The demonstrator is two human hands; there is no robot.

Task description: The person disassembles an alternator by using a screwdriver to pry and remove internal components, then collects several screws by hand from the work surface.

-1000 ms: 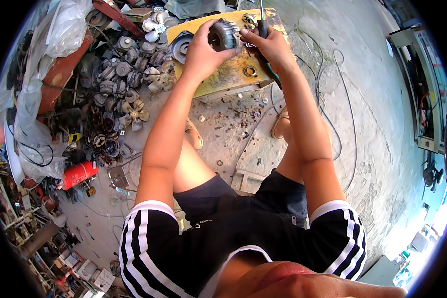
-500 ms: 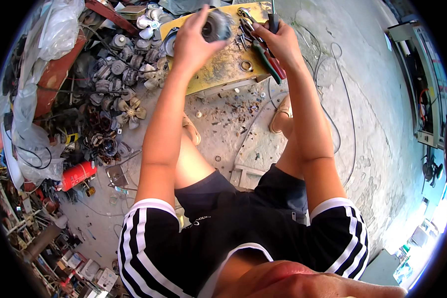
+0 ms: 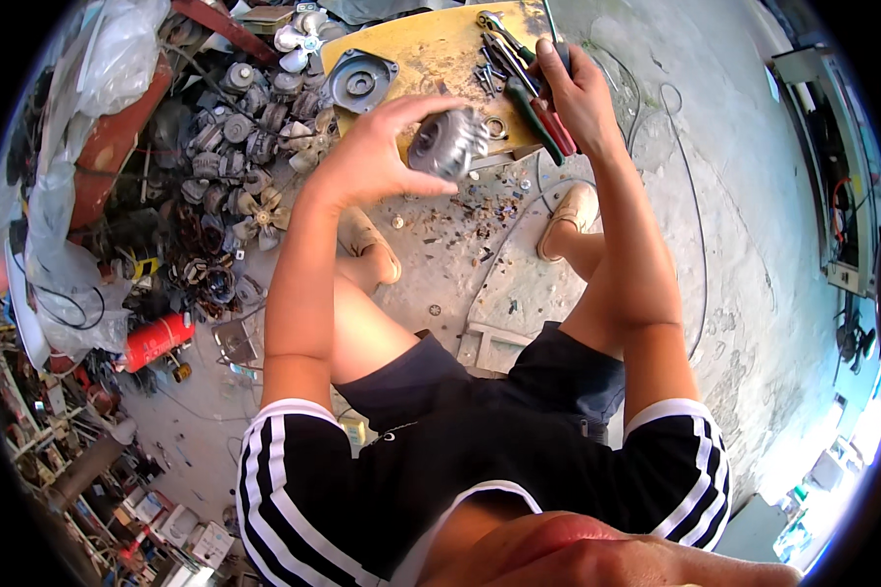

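Observation:
My left hand (image 3: 367,152) grips a round, ribbed grey metal motor part (image 3: 447,144), holding it above the near edge of the yellow worktable (image 3: 431,44). Its far side is somewhat blurred. My right hand (image 3: 582,98) is wrapped round a screwdriver (image 3: 549,18) whose thin shaft points away from me. Just left of that hand lie pliers with red and green handles (image 3: 555,127) and a ratchet wrench (image 3: 499,27). Several bolts (image 3: 486,78) and a metal ring (image 3: 496,128) rest between the hands. A round metal end cover (image 3: 360,82) sits at the table's left side.
Old motors (image 3: 235,127) and fan blades (image 3: 260,217) are heaped on the floor to the left. Nearer me lies a red cylinder (image 3: 157,340). Small debris (image 3: 470,217) is scattered below the table, and a cable (image 3: 690,196) runs along the floor at right.
My left hand has drawn the motor part toward me and slightly right, uncovering the end cover. My right hand has shifted a little to the right and nearer, the screwdriver still in it.

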